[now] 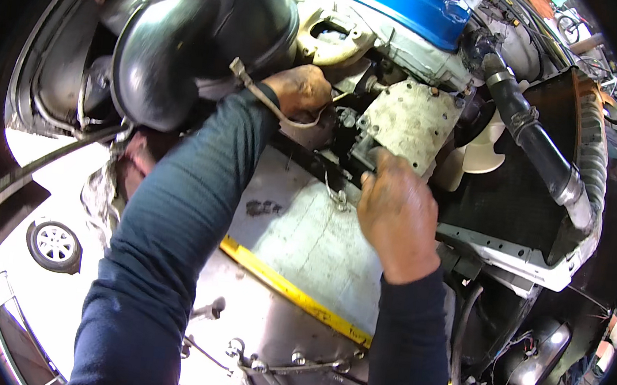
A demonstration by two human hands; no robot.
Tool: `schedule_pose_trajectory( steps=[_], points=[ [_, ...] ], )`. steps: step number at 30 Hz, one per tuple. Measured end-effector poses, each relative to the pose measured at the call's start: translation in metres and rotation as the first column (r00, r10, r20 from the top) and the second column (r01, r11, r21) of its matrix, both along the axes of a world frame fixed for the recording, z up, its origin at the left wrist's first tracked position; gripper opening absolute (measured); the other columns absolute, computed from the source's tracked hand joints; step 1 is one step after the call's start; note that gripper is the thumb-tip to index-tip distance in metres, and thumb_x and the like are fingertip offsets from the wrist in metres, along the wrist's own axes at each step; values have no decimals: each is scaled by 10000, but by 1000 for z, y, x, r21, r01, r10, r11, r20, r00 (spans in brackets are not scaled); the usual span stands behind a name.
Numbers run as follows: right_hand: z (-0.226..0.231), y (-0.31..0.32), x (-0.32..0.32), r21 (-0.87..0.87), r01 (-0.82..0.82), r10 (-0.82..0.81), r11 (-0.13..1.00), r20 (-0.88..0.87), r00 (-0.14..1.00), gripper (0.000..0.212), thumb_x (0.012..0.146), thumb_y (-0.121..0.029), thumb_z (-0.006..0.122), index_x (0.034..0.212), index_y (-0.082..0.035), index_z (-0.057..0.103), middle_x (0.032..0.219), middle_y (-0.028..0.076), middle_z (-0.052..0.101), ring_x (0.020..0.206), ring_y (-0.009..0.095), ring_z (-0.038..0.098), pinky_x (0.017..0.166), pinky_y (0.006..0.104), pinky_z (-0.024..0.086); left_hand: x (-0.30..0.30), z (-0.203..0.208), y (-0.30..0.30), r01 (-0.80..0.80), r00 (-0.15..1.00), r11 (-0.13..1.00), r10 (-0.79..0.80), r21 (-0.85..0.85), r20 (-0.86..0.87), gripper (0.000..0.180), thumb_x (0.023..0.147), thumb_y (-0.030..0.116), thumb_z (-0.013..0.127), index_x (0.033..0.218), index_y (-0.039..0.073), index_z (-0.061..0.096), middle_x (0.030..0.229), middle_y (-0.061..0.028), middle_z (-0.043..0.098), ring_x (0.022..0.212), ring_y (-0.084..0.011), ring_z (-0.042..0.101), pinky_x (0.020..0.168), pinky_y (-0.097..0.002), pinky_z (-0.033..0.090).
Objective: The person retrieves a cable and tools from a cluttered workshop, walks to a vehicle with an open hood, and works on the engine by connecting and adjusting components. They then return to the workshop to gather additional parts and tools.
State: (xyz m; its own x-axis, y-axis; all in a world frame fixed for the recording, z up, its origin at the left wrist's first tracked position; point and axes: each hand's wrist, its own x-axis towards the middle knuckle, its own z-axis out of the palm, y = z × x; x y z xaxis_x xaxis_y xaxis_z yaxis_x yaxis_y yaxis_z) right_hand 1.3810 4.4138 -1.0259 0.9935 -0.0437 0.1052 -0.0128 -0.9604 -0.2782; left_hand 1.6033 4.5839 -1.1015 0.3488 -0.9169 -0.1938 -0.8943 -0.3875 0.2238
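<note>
engine bay [497, 253], marked yellow strip [293, 289]; right fingers [388, 164] curled near plate [412, 119], both grips unclear

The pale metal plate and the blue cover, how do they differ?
The pale metal plate is dull and stained; the blue cover is glossy. The plate lies beside the right hand; the cover is farther off, cut by the picture's top edge. Both look rigid.
</note>
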Motion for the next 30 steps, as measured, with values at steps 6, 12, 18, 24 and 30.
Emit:
schedule_pose_trajectory(
  steps=[6,12,18,24,30],
  points=[
    [-2,-14,8,36,41,-41,999,15,999,207,888,-156,650,1030,-7,669,951,230,703,894,429,699,796,502,564,-30,35,14,-220,974,955,206,-198,-88,179,746,196,742,817,32,728,809,-193,706,809,-381,718,738,-421,584],
    [-12,-22,22,130,-30,6,991,187,982,295,901,-146,657,1163,-13,639,1042,241,687,1021,410,669,886,468,538,-81,53,32,-234,971,946,237,-223,-12,169,952,127,626,1032,75,766,970,-97,754,879,-211,727,810,-334,581],
    [-17,-27,104,-2,-643,639,766,107,761,400,869,-122,707,1251,-24,638,1164,213,663,1110,405,626,969,470,507,-86,46,26,-464,863,754,266,-466,-429,161,980,73,608,1017,16,754,891,-54,727,767,-124,699,672,-257,570],
    [-23,-47,160,-197,-723,728,663,-57,683,223,826,-62,695,1043,-20,718,989,192,677,996,379,660,873,451,540,-90,54,5,-884,332,439,344,-162,-878,151,979,84,611,1061,-13,693,895,-54,700,768,-102,668,672,-244,552],
    [-52,-73,193,-76,-713,704,697,-117,701,302,856,-37,680,1157,-19,707,1050,172,596,1037,372,625,925,426,517,-111,94,16,-694,-42,697,214,183,-976,381,992,376,666,1129,24,713,901,-36,695,783,-102,646,708,-263,527]
  ],
)
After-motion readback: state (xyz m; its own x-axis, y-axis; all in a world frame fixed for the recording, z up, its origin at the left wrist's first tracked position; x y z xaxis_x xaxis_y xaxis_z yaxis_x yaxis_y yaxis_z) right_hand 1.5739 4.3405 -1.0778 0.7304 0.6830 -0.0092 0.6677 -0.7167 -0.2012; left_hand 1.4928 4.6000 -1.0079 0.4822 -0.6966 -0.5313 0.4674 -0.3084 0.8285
